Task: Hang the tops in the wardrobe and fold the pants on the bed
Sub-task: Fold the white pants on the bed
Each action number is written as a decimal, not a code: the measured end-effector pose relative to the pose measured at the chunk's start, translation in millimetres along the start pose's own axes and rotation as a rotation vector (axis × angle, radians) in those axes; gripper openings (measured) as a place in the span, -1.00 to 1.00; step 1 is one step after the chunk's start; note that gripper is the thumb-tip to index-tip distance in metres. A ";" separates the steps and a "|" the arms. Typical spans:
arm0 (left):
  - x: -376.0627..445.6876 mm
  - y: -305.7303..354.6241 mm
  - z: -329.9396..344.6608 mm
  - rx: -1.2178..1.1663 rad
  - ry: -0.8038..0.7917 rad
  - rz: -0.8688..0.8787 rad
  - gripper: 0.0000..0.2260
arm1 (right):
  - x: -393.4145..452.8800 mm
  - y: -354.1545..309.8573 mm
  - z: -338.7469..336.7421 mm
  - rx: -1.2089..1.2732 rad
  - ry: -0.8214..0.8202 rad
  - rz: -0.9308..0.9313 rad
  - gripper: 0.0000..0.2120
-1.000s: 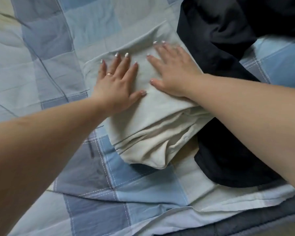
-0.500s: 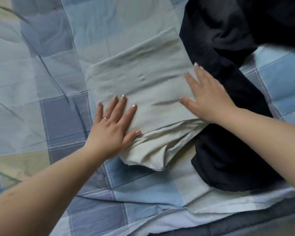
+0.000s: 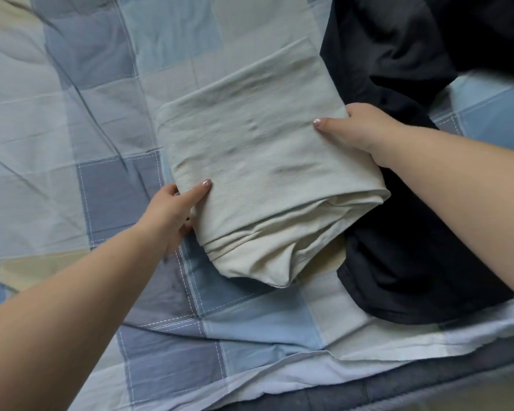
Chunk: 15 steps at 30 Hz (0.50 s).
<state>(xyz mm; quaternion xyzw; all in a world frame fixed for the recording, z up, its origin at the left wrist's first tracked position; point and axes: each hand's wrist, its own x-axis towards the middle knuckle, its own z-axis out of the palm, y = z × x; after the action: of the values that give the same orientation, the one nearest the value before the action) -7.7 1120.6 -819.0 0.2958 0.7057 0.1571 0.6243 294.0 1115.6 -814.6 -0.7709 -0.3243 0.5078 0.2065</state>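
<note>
Checked bedcover [image 3: 172, 298] in blue, grey and pale yellow squares is filling most of the head view, creased toward the upper left; a white sheet edge [image 3: 309, 378] and a dark grey strip [image 3: 428, 390] are showing along the bottom.

Folded pale pants [image 3: 258, 149] are lying on the bedcover at centre, as a thick rectangular bundle. Several stacked layers are showing at the bundle's near end, which is bulging and rounded. Top face is lying mostly flat, with light wrinkles.

Left hand [image 3: 172, 215] is gripping the left edge of the pants near the near corner: thumb lying on top of the fabric, fingers tucked under the edge and hidden from view.

Right hand [image 3: 362, 132] is gripping the right edge farther up: thumb pressing on the top face, fingers curling over the side and out of sight beneath.

Dark garment [image 3: 404, 241] is lying crumpled just right of the pants, touching their right side and running from the top right corner down toward the sheet edge. Part of it is passing under the right forearm. What kind of garment it is cannot be told.
</note>
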 end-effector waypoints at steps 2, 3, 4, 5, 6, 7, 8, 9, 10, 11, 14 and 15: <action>-0.7 4.2 -0.9 -0.030 -0.012 -0.028 -0.68 | -0.5 -2.6 -1.6 0.095 -0.050 0.081 -0.50; -2.0 4.1 -2.4 -0.040 -0.011 -0.036 -0.72 | -3.8 -3.4 -1.5 0.124 -0.086 0.119 -0.49; -3.2 2.2 -4.6 -0.041 -0.005 -0.039 -0.74 | -8.2 -1.9 0.0 0.143 -0.129 0.157 -0.50; -5.5 -1.3 -8.7 -0.043 0.002 -0.043 -0.76 | -15.0 0.2 3.8 0.158 -0.177 0.186 -0.52; -8.4 -7.0 -15.5 -0.041 0.007 -0.049 -0.79 | -23.5 3.7 9.8 0.175 -0.228 0.221 -0.53; -12.6 -12.7 -22.7 -0.037 0.010 -0.060 -0.83 | -32.7 9.2 18.0 0.203 -0.281 0.265 -0.52; -17.0 -19.1 -32.4 -0.027 0.005 -0.067 -0.85 | -43.5 16.7 28.5 0.241 -0.337 0.318 -0.51; -22.5 -26.1 -43.6 -0.012 0.003 -0.078 -0.86 | -55.1 26.5 41.2 0.275 -0.386 0.365 -0.51; -26.6 -32.9 -54.6 0.012 -0.001 -0.082 -0.86 | -67.5 37.7 55.2 0.313 -0.421 0.403 -0.55; -31.5 -39.1 -65.9 0.033 -0.009 -0.087 -0.83 | -80.2 48.0 69.5 0.356 -0.433 0.431 -0.59; -40.7 -57.4 -94.3 0.098 -0.051 -0.099 -0.68 | -112.5 70.1 104.1 0.543 -0.387 0.471 -0.77; -43.0 -61.9 -101.1 0.116 -0.076 -0.105 -0.65 | -119.8 73.0 111.0 0.600 -0.370 0.469 -0.81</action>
<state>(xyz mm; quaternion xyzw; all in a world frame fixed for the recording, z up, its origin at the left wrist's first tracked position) -117.9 1061.2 -804.3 0.3000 0.7040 0.0719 0.6397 180.6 978.0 -828.4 -0.6255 -0.0093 0.7427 0.2391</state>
